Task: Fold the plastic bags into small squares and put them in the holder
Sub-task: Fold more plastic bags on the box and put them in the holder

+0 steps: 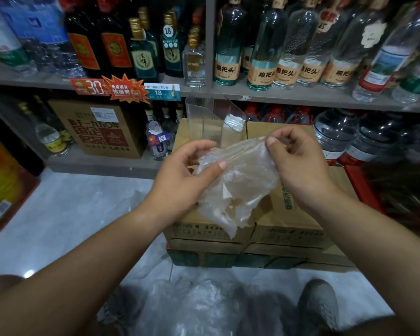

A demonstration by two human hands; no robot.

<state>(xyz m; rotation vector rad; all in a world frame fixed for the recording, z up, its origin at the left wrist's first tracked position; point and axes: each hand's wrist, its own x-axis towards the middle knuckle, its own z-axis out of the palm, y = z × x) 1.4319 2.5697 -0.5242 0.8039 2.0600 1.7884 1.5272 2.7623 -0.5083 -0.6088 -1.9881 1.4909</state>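
A clear plastic bag hangs crumpled between my hands above stacked cardboard boxes. My left hand pinches its left edge between thumb and fingers. My right hand pinches the top right edge. Behind the bag, a clear ribbed plastic holder stands on the far end of the boxes, with a small folded white bag in its right compartment.
Several loose plastic bags lie on the pale floor between my shoes. Shelves packed with bottles rise behind the boxes. A brown carton sits on the lower shelf at left, and a red crate stands at right.
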